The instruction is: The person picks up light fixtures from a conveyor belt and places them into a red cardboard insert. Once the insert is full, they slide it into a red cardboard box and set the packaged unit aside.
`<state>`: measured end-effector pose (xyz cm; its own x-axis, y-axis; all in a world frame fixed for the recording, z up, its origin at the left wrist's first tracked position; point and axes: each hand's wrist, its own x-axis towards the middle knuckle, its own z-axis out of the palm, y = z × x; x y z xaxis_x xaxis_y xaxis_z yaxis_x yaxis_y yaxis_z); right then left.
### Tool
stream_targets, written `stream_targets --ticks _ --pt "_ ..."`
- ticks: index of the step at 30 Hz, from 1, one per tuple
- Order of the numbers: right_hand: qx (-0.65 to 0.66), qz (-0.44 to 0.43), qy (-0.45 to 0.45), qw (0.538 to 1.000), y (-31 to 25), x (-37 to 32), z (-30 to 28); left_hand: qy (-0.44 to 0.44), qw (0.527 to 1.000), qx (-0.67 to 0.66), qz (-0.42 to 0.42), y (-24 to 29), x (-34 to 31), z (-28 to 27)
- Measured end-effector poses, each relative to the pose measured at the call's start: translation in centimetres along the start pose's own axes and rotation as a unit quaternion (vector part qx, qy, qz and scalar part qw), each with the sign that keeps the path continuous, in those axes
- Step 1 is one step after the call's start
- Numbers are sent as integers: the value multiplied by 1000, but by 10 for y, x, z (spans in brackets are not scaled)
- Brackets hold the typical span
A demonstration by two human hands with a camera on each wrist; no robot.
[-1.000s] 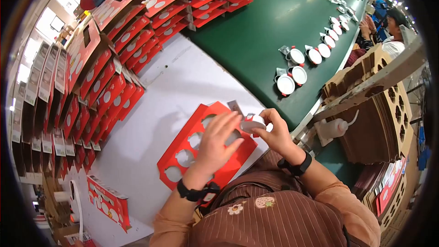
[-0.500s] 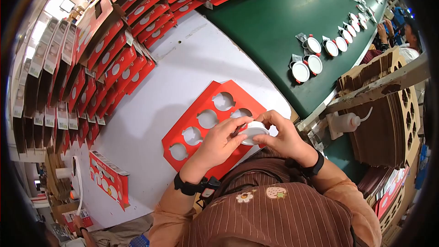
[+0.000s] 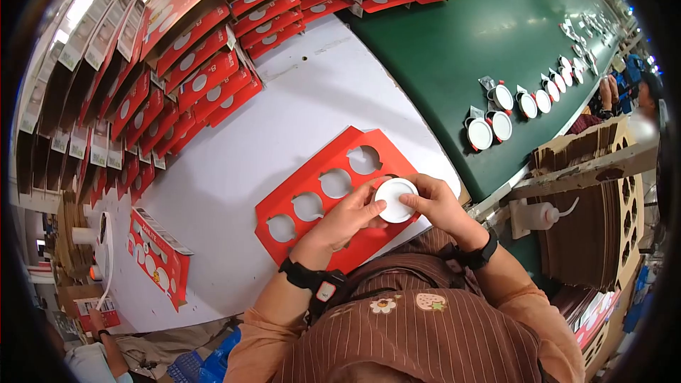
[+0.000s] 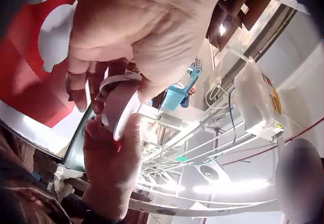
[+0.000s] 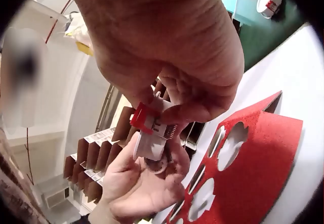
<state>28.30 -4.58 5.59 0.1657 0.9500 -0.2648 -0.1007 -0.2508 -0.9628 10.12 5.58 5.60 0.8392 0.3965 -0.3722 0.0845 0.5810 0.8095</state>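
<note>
A round white lamp [image 3: 395, 200] is held face up between both hands. My left hand [image 3: 347, 218] grips its left edge, thumb on the face; my right hand [image 3: 441, 206] grips its right edge the same way. The right wrist view shows the lamp's side [image 5: 151, 144] with a red clip [image 5: 144, 117] and a small spring by the right fingers. In the left wrist view the lamp [image 4: 120, 107] is edge-on between the hands. Beneath them lies a red card sheet [image 3: 319, 164] with several round cut-outs, partly covered by the hands.
Stacked red cartons [image 3: 206, 85] stand at the left and back. Several white lamps [image 3: 479, 134] line the green table [image 3: 425, 64]. A folded red box [image 3: 157, 259] lies at the lower left. Brown cardboard [image 3: 578, 234] and a white bottle [image 3: 537, 216] are at the right.
My left hand has moved from above the card to the lamp and grips it with my right. The lamp has tilted so its white face shows fully. The head view has shifted.
</note>
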Motion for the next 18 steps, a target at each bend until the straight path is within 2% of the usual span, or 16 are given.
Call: stream_targets --ticks 1,3,4,6,7,8,10,13,16,18 --pt "3 7 6 1000 -1 3 -1 1 1000 -2 3 -1 2 -6" --pt "-16 2 10 1000 1 12 -9 126 982 125 64 -1 6 -27" --pt "-19 1 8 1000 3 17 -13 127 982 124 67 3 6 -36" --pt "-69 -28 31 997 -3 28 -18 216 976 -7 -29 11 6 -46" --pt "-64 -1 23 998 -10 31 -22 238 969 -58 -29 12 6 -44" --pt "-73 9 24 997 -14 37 -26 239 969 -61 -26 10 8 -46" --pt "-127 -27 23 991 -11 53 -34 196 965 -171 -32 0 15 -54" --pt "-183 -7 17 983 -28 68 -35 173 949 -258 -54 -11 31 -60" --pt "-262 7 27 965 -40 77 -35 186 949 -247 -55 -12 32 -51" --pt "-366 -19 18 930 -44 81 -32 185 955 -225 -48 -11 28 -43"
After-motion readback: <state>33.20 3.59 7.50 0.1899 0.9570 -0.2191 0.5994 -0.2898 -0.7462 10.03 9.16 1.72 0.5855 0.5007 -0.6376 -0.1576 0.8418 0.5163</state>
